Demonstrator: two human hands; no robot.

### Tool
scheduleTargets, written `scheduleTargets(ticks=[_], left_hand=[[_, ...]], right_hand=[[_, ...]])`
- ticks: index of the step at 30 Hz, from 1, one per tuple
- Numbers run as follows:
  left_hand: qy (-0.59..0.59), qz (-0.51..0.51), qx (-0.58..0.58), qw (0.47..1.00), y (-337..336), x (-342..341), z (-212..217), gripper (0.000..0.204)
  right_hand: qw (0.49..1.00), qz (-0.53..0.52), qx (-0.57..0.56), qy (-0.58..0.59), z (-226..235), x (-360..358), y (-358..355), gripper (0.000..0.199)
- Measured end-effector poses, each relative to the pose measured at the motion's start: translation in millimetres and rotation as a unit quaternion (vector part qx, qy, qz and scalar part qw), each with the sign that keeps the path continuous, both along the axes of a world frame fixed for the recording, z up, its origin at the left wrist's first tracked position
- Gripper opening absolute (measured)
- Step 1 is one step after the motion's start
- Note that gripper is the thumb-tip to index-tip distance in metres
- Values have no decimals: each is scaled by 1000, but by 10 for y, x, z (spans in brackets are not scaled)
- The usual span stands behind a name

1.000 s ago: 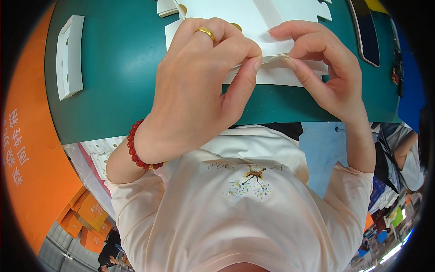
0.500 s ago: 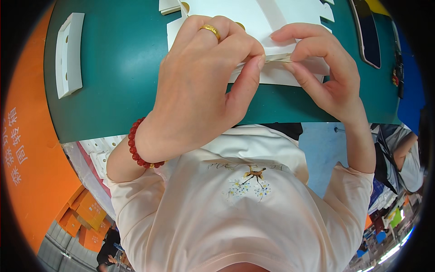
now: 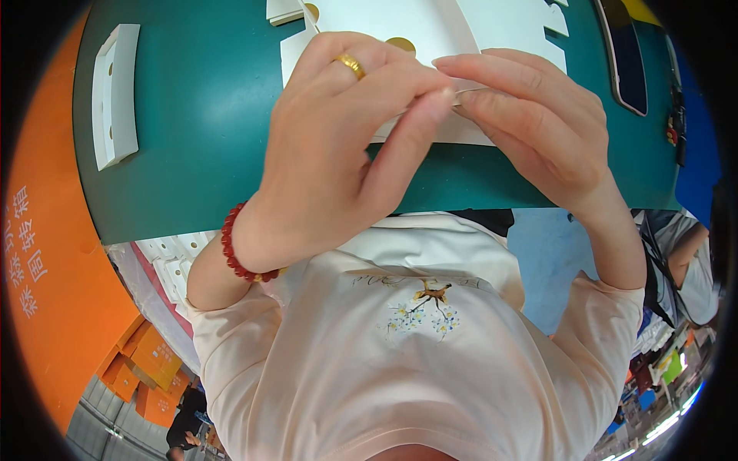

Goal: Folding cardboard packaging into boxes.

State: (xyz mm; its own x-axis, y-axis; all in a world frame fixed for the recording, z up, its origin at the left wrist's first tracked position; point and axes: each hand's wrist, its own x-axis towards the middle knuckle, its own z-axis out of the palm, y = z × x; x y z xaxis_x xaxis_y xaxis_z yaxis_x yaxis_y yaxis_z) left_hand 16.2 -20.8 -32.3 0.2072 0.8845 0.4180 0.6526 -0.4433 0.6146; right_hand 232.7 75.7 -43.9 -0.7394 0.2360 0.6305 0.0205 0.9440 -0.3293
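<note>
On the green table before me lies a flat white cardboard blank (image 3: 515, 31) with notched edges, a crease and a round hole. My left hand (image 3: 338, 131), wearing a gold ring and a red bead bracelet, is closed, thumb and forefinger pinched at the blank's near edge. Beside it, almost touching, my right hand (image 3: 546, 127) is closed too, its fingers bent over the same edge. A thin pale rim shows between the fingertips; the rest of the grip is hidden.
A folded white cardboard tray (image 3: 115, 96) stands at the table's left. A dark phone (image 3: 624, 58) and a cord with small beads (image 3: 675, 127) lie on the right. An orange panel (image 3: 46, 177) borders the left side. White holed pieces (image 3: 177, 253) sit below the table.
My right hand has moved left, closer to my left hand, and its fingers have come down over the edge. My left hand has shifted slightly. The blank stays nearly in place.
</note>
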Motion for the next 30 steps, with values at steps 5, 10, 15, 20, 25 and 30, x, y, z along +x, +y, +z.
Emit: scheduleTargets(ticks=[5, 10, 15, 20, 25, 30], left_hand=[[-109, -125, -37, 986, -46, -267, 27, 29], [-2, -116, 22, 993, -75, -295, -70, 25], [17, -78, 74, 994, -61, -205, -123, 19], [22, -77, 74, 994, -85, -202, -144, 19], [31, -98, 72, 992, -77, -236, -169, 20], [-20, -82, 135, 987, -141, -239, -310, 22]], right_hand=[[998, -48, -38, -11, 19, -10, -40, 27], [993, -37, -88, -69, 127, -44, -57, 27], [982, -48, -146, -113, 165, -79, -99, 23], [933, -49, -320, -155, 330, -159, -112, 13], [964, 130, 86, 217, -431, -382, 253, 13], [964, 141, 71, 213, -462, -373, 232, 12]])
